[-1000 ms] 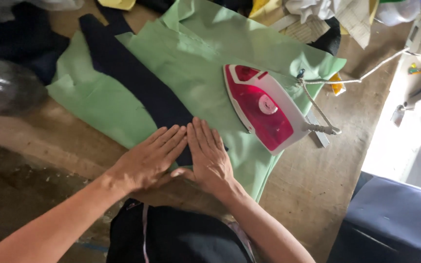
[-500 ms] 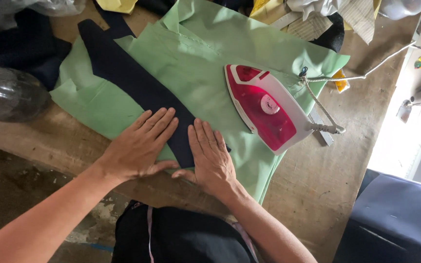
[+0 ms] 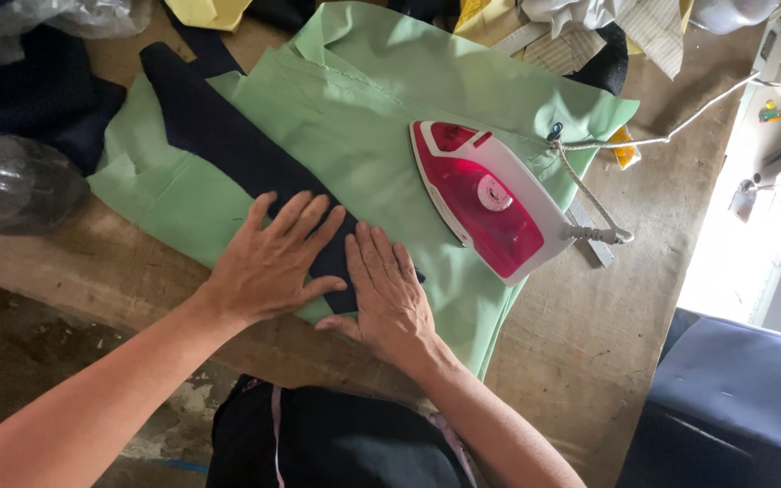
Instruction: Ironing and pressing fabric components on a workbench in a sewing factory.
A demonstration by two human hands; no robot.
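Clear, crinkled plastic forms the rounded bag [image 3: 6,181] at the far left of the worn wooden desk [image 3: 589,361], beside a heap of dark fabric [image 3: 29,99]; what the bag holds cannot be made out. Next comes the pale green cloth [image 3: 363,99], smooth and thin, spread wide over the desk with a stitched fold running across its upper part. A long navy strip [image 3: 219,136] of matte fabric lies slantwise on it, from the upper left down toward the near edge.

The left hand [image 3: 268,262] lies flat with fingers spread, its grip fully open and holding nothing, pressing partly on the navy strip and partly on the green cloth. Just beside it, thumbs nearly touching, the right hand [image 3: 390,294] lies equally flat and open on the strip's lower end.

Further right, a glossy pink and white iron [image 3: 485,199] rests on its side on the green cloth, its braided cord [image 3: 589,203] looping onto the desk. At the far right sits a blue padded seat [image 3: 734,407].
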